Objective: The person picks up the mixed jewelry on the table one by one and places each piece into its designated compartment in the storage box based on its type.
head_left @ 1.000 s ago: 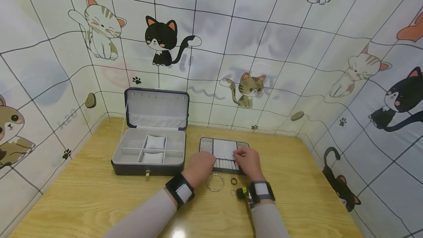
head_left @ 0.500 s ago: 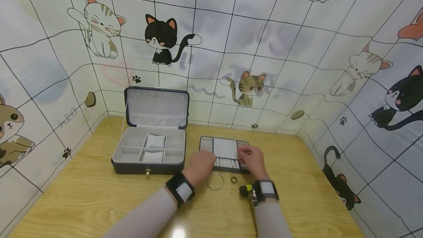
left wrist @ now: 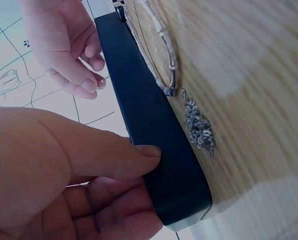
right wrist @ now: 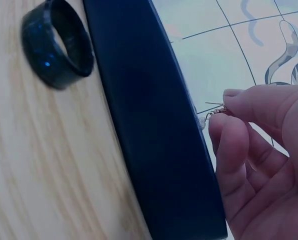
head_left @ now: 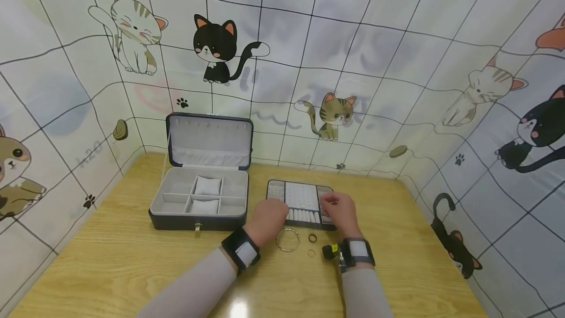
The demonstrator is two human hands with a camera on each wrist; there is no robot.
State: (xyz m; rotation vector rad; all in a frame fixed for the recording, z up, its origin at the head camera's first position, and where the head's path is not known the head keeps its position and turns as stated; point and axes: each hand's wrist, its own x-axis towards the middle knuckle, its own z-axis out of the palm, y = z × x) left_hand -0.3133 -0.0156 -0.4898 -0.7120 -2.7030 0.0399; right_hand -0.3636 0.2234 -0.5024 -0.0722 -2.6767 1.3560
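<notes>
My left hand (head_left: 268,217) grips the left front corner of a jewelry tray (head_left: 304,224), its thumb (left wrist: 148,154) on the dark front wall. My right hand (head_left: 342,211) is over the tray's right-hand compartments. Between thumb and forefinger it pinches a small gold-coloured earring (right wrist: 218,110) with a thin pin and a pale bead-like end. The tray has a white dotted earring panel (head_left: 302,195) and a row of ring rolls. Before it lie a gold bangle (head_left: 288,251), a dark ring (right wrist: 36,55) and a thin ring (head_left: 311,256). A silver chain (left wrist: 199,127) lies close to the tray's front.
On the left stands an open jewelry box (head_left: 176,224) with a dark outside and pale compartments, two holding small cushions (head_left: 208,185). Its lid (head_left: 209,136) leans back near the cat-printed cloth (head_left: 273,87) that surrounds the wooden table (head_left: 110,264).
My right hand has moved right, from the white earring panel to the compartments on the tray's right side, still pinching. The left hand stays at the tray's corner. The view has tipped slightly.
</notes>
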